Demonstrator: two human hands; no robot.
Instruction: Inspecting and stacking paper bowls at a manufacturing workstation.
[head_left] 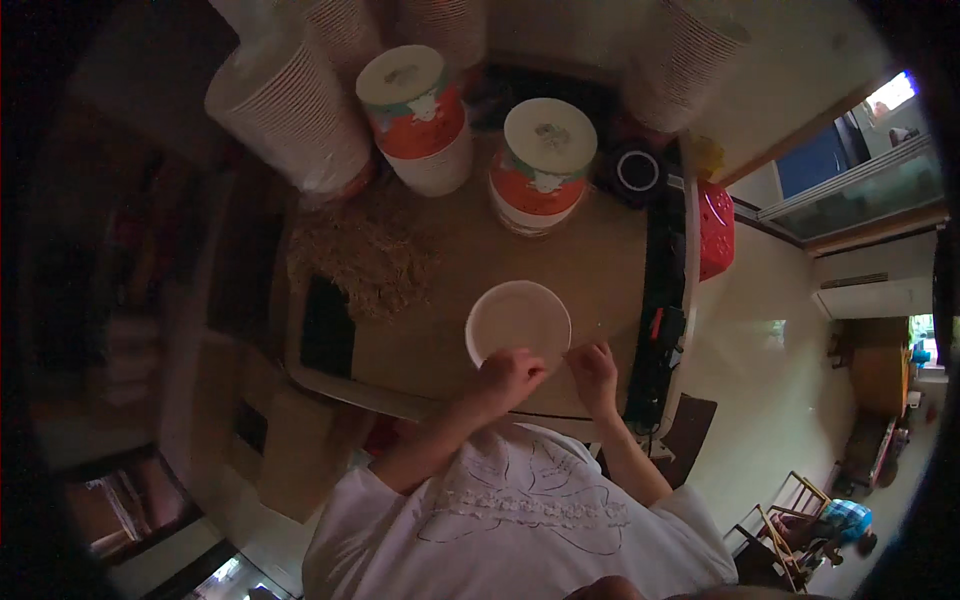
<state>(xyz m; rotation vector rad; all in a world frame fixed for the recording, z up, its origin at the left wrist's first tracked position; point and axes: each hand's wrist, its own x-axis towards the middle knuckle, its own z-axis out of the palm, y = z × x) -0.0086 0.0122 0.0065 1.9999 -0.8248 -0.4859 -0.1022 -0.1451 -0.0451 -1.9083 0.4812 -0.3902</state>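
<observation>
A white round bowl [518, 318] rests on the brown table top in front of me. At its near rim is my left hand [513, 370], its fingers curled closed over the edge. My right hand [594, 374] is just beside the bowl's right side, with thumb and fingers pinched together. Whatever lies in either set of fingers is too small or hidden to make out. To the left of the bowl lies a loose heap of tangled straw-coloured strands [365, 262]. Beyond it stand two lidded paper tubs with orange and white sides, one on the left [416, 120] and one on the right [543, 165].
Tall stacks of white paper bowls rise at the back left [290, 115] and back right [680, 65]. A dark round object [637, 173] sits near the right tub. A red basket [716, 230] is off the table's right edge. A person [845, 520] is far right.
</observation>
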